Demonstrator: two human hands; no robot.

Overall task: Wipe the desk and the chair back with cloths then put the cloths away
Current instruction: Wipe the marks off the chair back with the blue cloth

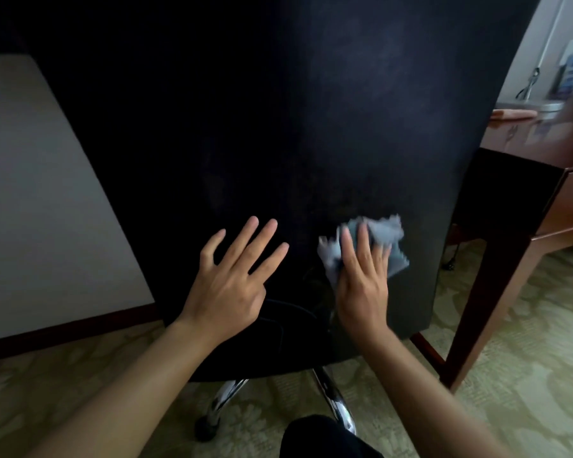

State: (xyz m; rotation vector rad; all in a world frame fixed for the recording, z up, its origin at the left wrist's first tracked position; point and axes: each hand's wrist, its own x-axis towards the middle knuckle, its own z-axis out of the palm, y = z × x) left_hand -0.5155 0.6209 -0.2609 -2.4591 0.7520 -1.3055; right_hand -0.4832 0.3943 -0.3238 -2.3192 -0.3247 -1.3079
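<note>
With the right hand (361, 279) flat-fingered on the crumpled grey cloth (371, 239) and the left hand (232, 276) spread wide, bracing the tall black fabric chair back (278, 127), a hard push could roll the chair away on its castors.

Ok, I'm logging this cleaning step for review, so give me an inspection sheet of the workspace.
Surface: black chair back, upright, fills most of the view.
Job's things: grey cloth, crumpled, on the lower chair back; wooden desk at right.
Clutter: blurred items on the desk top, not identifiable.
Hands: right hand presses the cloth with straight fingers; left hand spread, empty.
Cables: a dark cord on the floor under the desk.
Surroundings: patterned carpet, pale wall, chrome chair legs.
</note>
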